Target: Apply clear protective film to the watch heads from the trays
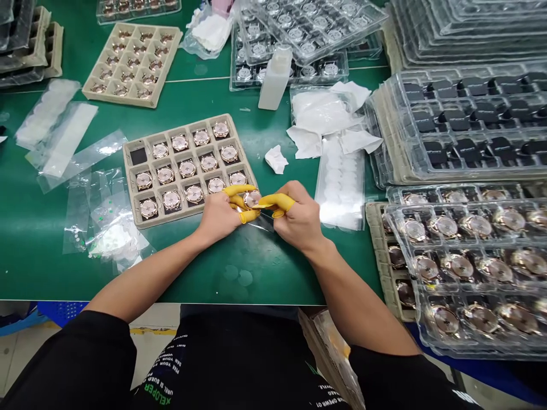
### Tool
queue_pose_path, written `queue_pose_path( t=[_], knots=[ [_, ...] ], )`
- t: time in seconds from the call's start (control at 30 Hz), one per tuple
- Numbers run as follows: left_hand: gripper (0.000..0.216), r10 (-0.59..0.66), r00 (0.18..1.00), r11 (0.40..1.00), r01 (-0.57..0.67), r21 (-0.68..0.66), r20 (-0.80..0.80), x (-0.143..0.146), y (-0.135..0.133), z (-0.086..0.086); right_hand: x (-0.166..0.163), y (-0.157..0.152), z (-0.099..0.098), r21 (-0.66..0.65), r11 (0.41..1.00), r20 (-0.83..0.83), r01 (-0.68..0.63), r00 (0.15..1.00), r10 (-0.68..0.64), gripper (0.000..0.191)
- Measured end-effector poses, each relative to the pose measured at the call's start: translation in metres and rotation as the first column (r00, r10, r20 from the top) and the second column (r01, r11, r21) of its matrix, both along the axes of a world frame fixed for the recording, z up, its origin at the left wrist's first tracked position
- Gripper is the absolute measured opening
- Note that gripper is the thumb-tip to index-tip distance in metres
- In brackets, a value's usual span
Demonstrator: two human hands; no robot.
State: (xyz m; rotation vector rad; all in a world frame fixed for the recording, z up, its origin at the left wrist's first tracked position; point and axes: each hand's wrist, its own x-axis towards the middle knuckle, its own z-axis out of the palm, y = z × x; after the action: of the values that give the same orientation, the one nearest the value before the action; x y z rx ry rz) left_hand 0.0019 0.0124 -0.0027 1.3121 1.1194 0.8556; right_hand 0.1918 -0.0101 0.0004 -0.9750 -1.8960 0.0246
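My left hand (220, 215) pinches a round rose-gold watch head (252, 199) between fingertips in yellow finger cots. It hovers just off the near right corner of a beige tray (128, 171) holding several watch heads in its cells. My right hand (297, 219), also in yellow cots, is closed with its fingertips meeting the watch and a thin clear film (262, 223) under it. Both hands work above the green mat (213, 267).
Another beige tray (173, 57) of watch heads lies at the back left. A white bottle (274, 78), wipes (276, 159) and clear bags (342, 182) lie behind my hands. Stacked clear blister trays (465, 256) of watches fill the right side. Plastic sleeves (81, 165) are scattered left.
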Motion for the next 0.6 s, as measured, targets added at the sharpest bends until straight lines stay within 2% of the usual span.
queue_pose_path(
  t=[0.2,0.33,0.5,0.6],
  knots=[
    [0.058,-0.074,0.997,0.997,0.074,0.001,-0.031,0.0,-0.001,-0.002,-0.005,0.011,-0.006,0.013,0.995,0.024,0.094,0.995,-0.095,0.039],
    [0.06,-0.102,0.995,0.995,0.102,-0.004,0.002,0.0,-0.001,-0.002,-0.011,0.018,-0.009,0.013,0.991,-0.036,0.131,0.991,-0.13,0.035],
    [0.061,-0.079,0.997,0.997,0.079,-0.023,0.016,0.0,0.001,0.001,-0.001,0.012,-0.005,-0.097,0.989,-0.194,0.113,0.972,-0.13,0.04],
    [0.058,-0.092,0.996,0.995,0.093,-0.023,0.015,-0.001,0.001,0.003,0.006,0.008,-0.004,-0.101,0.99,-0.096,0.094,0.99,-0.104,0.037]
  ],
)
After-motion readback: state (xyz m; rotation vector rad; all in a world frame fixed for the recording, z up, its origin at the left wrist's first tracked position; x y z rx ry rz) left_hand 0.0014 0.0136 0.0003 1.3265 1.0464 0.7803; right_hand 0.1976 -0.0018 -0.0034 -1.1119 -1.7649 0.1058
